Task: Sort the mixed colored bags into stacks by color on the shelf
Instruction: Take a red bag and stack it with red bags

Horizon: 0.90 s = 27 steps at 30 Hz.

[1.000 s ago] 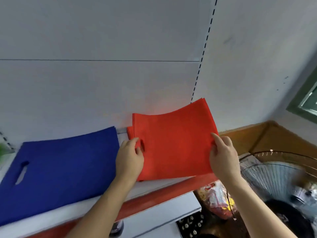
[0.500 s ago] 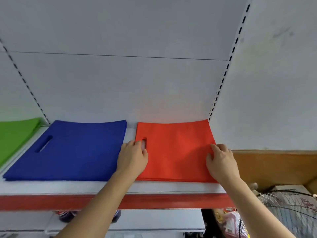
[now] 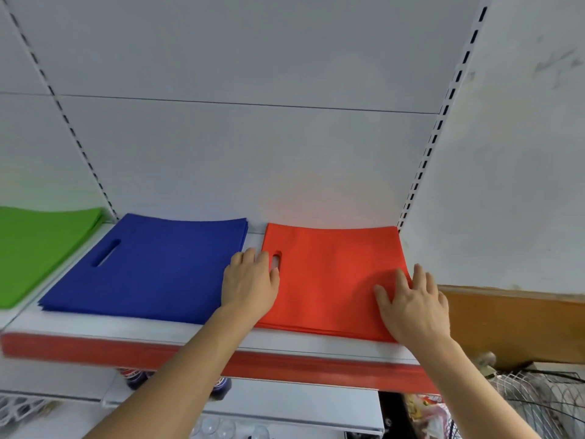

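Red bags (image 3: 335, 274) lie stacked at the right end of the shelf (image 3: 196, 335), beside blue (image 3: 152, 267) and green (image 3: 38, 248) stacks, with the left hand (image 3: 250, 285) and right hand (image 3: 414, 307) flat on top, so sorting looks nearly done.

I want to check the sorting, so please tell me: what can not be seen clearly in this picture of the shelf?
Head view:
- Flat green fabric bags: cut off by the left edge.
- Count of flat red fabric bags: layers too thin; left hand and right hand rest on top.
- Count of flat blue fabric bags: edges too fine.
- Dark round items below: hidden by the shelf's red front edge.
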Tool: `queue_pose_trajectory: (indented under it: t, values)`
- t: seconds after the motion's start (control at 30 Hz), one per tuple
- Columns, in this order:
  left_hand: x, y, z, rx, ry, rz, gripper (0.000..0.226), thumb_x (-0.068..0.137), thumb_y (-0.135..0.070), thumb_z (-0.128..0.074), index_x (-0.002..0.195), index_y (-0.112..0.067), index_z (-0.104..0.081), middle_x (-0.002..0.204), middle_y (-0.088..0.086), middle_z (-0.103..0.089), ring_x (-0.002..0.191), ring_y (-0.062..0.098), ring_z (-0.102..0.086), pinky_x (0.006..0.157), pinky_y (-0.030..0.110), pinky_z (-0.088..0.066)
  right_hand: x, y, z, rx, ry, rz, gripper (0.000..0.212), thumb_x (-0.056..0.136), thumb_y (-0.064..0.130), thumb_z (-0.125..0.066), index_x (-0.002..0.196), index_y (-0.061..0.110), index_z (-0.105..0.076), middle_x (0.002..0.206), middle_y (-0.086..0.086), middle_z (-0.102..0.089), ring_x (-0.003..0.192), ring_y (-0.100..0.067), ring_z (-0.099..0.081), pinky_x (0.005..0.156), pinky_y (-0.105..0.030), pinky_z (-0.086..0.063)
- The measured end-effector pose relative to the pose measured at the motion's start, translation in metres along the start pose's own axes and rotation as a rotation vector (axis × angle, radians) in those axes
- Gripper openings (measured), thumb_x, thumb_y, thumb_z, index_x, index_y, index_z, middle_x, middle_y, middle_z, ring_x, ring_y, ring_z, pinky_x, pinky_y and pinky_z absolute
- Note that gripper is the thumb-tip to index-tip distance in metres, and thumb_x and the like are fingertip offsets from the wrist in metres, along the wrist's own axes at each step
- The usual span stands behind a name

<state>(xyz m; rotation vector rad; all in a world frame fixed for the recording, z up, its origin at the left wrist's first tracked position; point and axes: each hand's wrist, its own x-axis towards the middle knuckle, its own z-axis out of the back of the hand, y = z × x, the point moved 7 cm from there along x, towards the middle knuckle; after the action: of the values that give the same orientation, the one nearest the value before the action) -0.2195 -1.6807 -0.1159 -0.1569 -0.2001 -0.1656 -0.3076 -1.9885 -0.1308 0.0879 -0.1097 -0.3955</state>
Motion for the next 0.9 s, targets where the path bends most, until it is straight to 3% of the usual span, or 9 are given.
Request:
queue_pose_trajectory:
  t: [0.2, 0.43, 0.67, 0.9]
  values:
    - [-0.029, 0.040, 0.033, 0.024, -0.122, 0.024, 0.059, 0.106, -0.049, -0.040, 0.153, -0.014, -0.048, 0.165, 0.016, -0.037, 0.155, 0.036, -0.027, 0.125, 0.052, -0.026, -0.024, 0.085, 0.020, 0.102, -0.176, 0.240, 0.064, 0.105, 0.055, -0.041, 0.154, 0.015, -0.048, 0.169, -0.018, -0.030, 0.159, -0.038, -0.019, 0.125, -0.056, -0.028]
    - [-0.073, 0.159, 0.068, 0.052, -0.114, 0.178, 0.072, 0.105, -0.061, -0.029, 0.163, -0.018, -0.031, 0.173, 0.012, -0.019, 0.160, 0.034, -0.009, 0.129, 0.053, -0.015, -0.078, 0.225, 0.020, 0.102, -0.171, 0.473, 0.074, 0.104, 0.064, -0.025, 0.158, 0.018, -0.044, 0.171, -0.014, -0.028, 0.161, -0.035, -0.017, 0.127, -0.053, -0.026]
    - [-0.145, 0.329, 0.117, 0.086, -0.129, 0.330, 0.076, 0.102, -0.066, -0.026, 0.163, -0.020, -0.032, 0.172, 0.012, -0.021, 0.159, 0.034, -0.012, 0.128, 0.054, -0.016, -0.161, 0.406, 0.010, 0.153, -0.136, 0.648, 0.078, 0.104, 0.070, -0.019, 0.166, 0.023, -0.030, 0.176, -0.009, -0.014, 0.163, -0.029, -0.004, 0.131, -0.048, -0.016]
    - [-0.222, 0.494, 0.157, 0.114, -0.172, 0.535, 0.078, 0.102, -0.067, -0.023, 0.164, -0.020, -0.028, 0.173, 0.011, -0.017, 0.160, 0.033, -0.008, 0.127, 0.055, -0.015, -0.241, 0.583, -0.007, 0.192, -0.079, 0.861, 0.082, 0.104, 0.069, -0.013, 0.162, 0.017, -0.038, 0.172, -0.014, -0.025, 0.160, -0.034, -0.018, 0.128, -0.054, -0.025]
